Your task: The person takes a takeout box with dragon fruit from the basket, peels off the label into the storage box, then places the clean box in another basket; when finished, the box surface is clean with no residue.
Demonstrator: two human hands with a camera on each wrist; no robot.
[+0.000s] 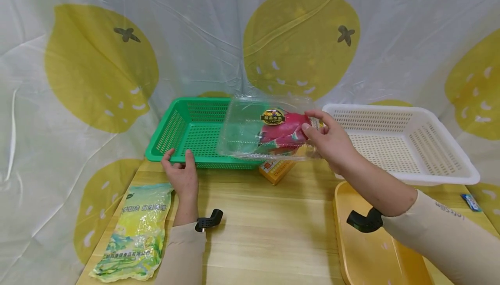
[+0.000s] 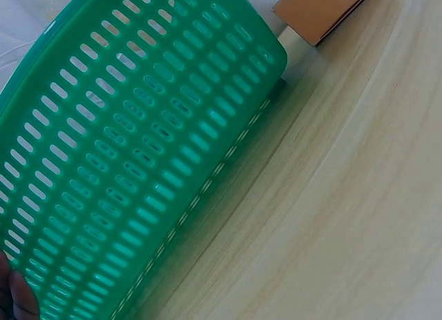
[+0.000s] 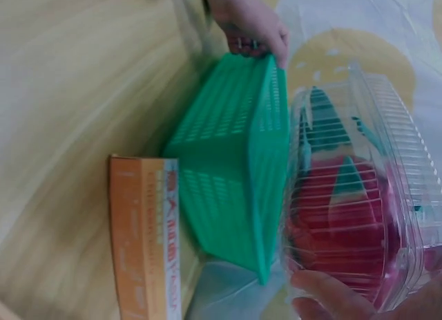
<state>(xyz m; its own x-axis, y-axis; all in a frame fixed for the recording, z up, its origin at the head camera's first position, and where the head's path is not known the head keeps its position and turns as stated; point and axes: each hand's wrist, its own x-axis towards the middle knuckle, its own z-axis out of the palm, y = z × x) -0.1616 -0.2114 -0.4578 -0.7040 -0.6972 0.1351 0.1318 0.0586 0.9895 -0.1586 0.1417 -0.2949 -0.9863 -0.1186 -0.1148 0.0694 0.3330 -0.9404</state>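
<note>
My right hand (image 1: pixel 332 139) grips the right end of a clear plastic fruit box (image 1: pixel 242 133). Inside it lies a red dragon fruit (image 1: pixel 287 130) with green-tipped scales, and a black-and-gold label is stuck on the lid. The box hangs over the right part of a green basket (image 1: pixel 177 161). At that basket's front left rim, my left hand (image 1: pixel 181 174) holds on, thumb on the inner side and fingers curled at the edge. In the right wrist view the fruit box (image 3: pixel 338 216) is beside the green basket (image 3: pixel 221 140), above table height.
An orange carton (image 1: pixel 277 171) lies in front of the green basket. A white basket (image 1: pixel 466 174) stands at the right, with a yellow tray (image 1: pixel 375 254) before it and a small blue packet (image 1: pixel 471 202) beside it. On the left lies a yellow-green food bag (image 1: pixel 136 233).
</note>
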